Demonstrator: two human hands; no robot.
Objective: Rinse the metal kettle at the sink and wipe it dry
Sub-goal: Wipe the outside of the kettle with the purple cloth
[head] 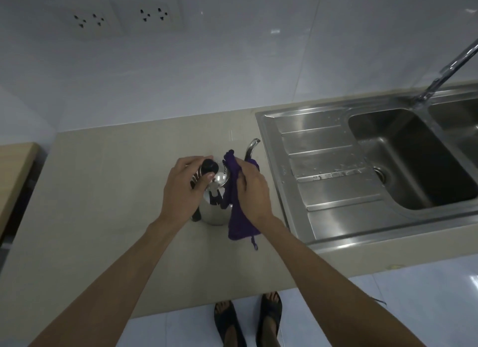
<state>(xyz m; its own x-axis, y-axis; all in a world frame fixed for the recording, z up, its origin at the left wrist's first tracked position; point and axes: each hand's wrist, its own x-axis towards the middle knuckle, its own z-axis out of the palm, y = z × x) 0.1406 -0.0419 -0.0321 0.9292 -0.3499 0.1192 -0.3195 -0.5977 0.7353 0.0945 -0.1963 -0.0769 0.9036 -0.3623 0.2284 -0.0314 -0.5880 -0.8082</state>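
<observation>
The shiny metal kettle [215, 212] stands upright on the beige counter [103, 204], its curved spout [251, 147] pointing toward the sink. My left hand [184, 188] grips the kettle's top by the black lid knob [210, 166]. My right hand [252, 188] holds a purple cloth [238, 217] against the kettle's right side; the cloth hangs down to the counter and hides that side.
A steel sink [323, 170] with a ribbed drainboard and wet basin lies to the right, its faucet [445, 72] arching over the basin. Two wall sockets [121, 18] sit on the tiled wall. A wooden surface [13, 176] borders the counter's left.
</observation>
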